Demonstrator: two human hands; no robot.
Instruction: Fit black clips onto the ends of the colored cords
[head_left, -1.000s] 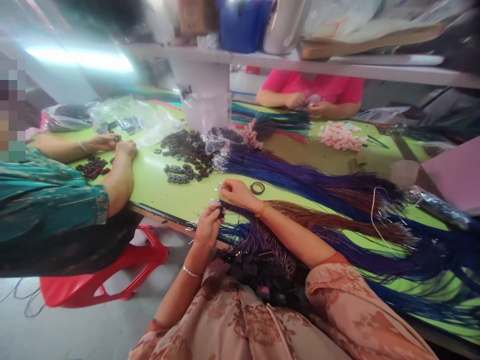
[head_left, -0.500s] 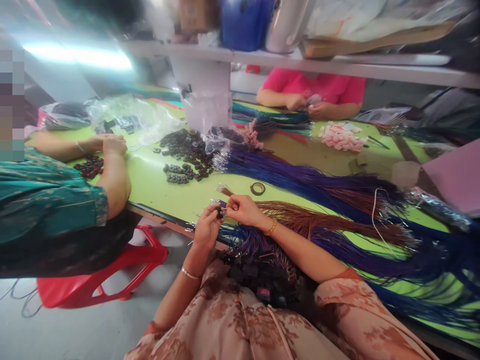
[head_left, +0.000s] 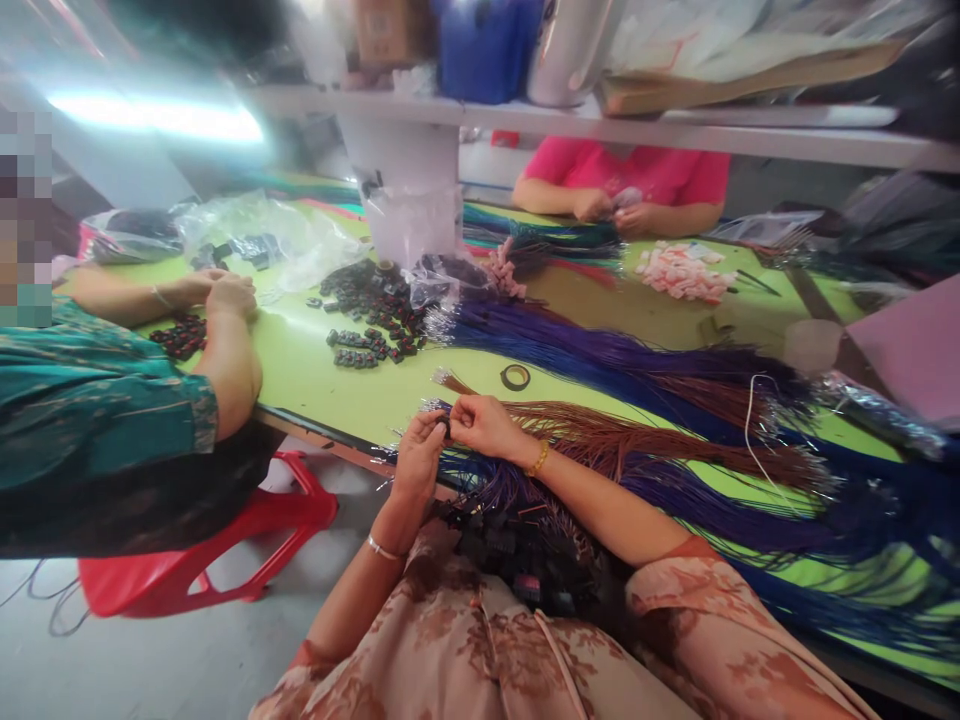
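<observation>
My left hand (head_left: pixel 418 452) is closed round a small black plastic connector (head_left: pixel 445 428), which its fingers mostly cover. Against the connector's right side, my right hand (head_left: pixel 487 428) pinches thumb and fingertips together; what is between them is too small to make out. Under and beside my right hand runs a bundle of brown wires (head_left: pixel 592 425) with metal-tipped ends. Blue and purple wires (head_left: pixel 667 490) spread over the table edge to the right. More black connectors (head_left: pixel 517 560) lie heaped in my lap, with wires among them.
Black connectors (head_left: pixel 375 305) are piled on the green table (head_left: pixel 300 375), near a tape roll (head_left: pixel 515 377). A co-worker's hands (head_left: pixel 225 290) are at left; another person in pink (head_left: pixel 626 185) sits opposite by pale pink pieces (head_left: pixel 684 272). A shelf (head_left: pixel 675 135) overhangs. A red stool (head_left: pixel 150 580) stands left.
My left fingers have closed further over the connector, so less of it shows. My hands have drawn slightly closer together.
</observation>
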